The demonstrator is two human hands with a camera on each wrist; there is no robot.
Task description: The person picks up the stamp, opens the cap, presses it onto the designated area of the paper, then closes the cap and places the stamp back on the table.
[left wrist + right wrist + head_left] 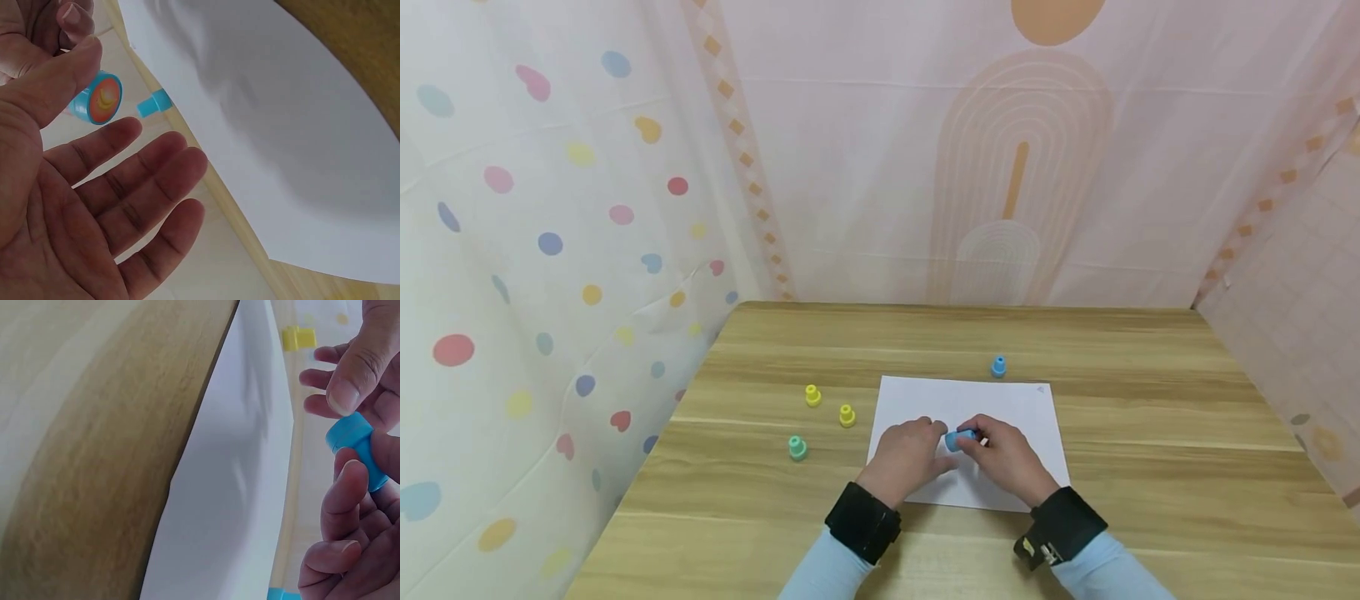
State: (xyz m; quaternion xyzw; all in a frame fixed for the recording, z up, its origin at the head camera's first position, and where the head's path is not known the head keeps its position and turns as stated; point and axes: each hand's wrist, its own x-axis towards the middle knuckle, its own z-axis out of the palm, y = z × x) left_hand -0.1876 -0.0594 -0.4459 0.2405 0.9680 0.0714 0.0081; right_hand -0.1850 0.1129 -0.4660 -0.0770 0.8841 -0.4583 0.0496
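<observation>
Blue stamp [954, 441] is pinched in the right hand [1009, 457] over the white paper [970, 400]; long axis roughly left-right, wide printed end turned left. Left hand [902, 458] is held relaxed just left of it, nothing gripped; contact there cannot be told.

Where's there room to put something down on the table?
The wood-grain table is bare between the white rectangular paper sheet and the table's right edge, and left of the knobbed green plastic stamp. It's crowded over the sheet, around the left hand and right hand, and just left of the sheet, by two knobbed yellow plastic stamps.
</observation>
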